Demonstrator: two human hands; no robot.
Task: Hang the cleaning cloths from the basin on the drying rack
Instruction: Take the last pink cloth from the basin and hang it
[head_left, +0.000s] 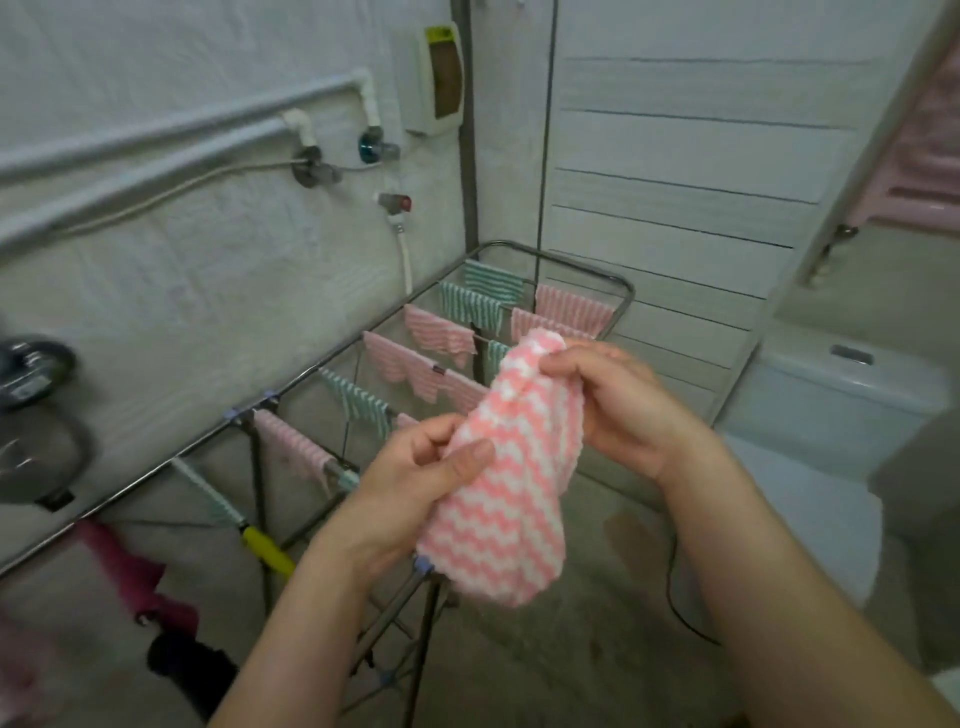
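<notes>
A pink-and-white zigzag cleaning cloth (511, 483) hangs bunched between both hands, above the near end of the metal drying rack (582, 257). My left hand (415, 483) pinches its lower left edge with thumb on top. My right hand (618, 402) grips the cloth's upper end. Several pink and green striped cloths (439, 332) hang over the rack's bars, from the far end toward me. The basin is out of view.
A white wall with pipes (171, 135) and taps (371, 148) runs along the rack's left side. A toilet (831, 395) stands to the right. A dark cable (675, 597) lies on the floor. A dark pink item (130, 566) hangs at lower left.
</notes>
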